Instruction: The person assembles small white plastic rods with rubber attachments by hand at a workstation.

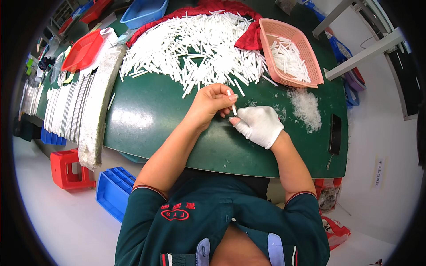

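Between the thumb and fingers of my bare left hand is a small white stick, tilted, its lower end toward my right hand. My right hand wears a white glove with the thumb tip bare. Its fingers are curled and closed close to the stick's lower end; whatever they grip is hidden. Beyond both hands, a large heap of similar white sticks spreads over the green table, partly on a red cloth. More white sticks lie in a pink basket at the far right.
White shavings are scattered right of my gloved hand. A black phone lies near the right edge. At left stand a long pale foam-like strip, a red tray and stacked white sheets. A blue basket sits at the back.
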Tool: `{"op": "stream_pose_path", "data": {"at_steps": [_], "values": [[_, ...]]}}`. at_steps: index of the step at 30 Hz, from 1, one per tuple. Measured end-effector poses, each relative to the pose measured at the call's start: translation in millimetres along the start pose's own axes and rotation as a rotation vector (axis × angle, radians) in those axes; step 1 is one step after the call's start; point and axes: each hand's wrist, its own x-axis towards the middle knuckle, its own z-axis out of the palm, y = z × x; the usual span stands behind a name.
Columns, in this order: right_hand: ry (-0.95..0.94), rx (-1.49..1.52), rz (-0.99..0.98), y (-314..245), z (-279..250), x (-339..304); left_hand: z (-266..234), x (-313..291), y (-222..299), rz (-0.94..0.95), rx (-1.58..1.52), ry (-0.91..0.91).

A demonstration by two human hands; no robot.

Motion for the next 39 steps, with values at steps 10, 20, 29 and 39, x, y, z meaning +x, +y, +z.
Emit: {"op": "stream_pose_path", "data": {"at_steps": [10, 20, 29, 39], "values": [[-0.124, 0.321, 0.182, 12, -5, -3, -4, -1, 2, 0.049, -0.014, 0.099], [0.004, 0.876, 0.317, 12, 10, 0, 2, 0, -2, 0.108, 0.084, 0.112], [-0.046, 1.021, 0.400, 11, 0, 1, -8, 2, -6, 0.176, -0.014, 0.206], [-0.045, 1.261, 0.509, 25, -4, 1, -8, 3, -7, 0.175, -0.015, 0.252]]}}
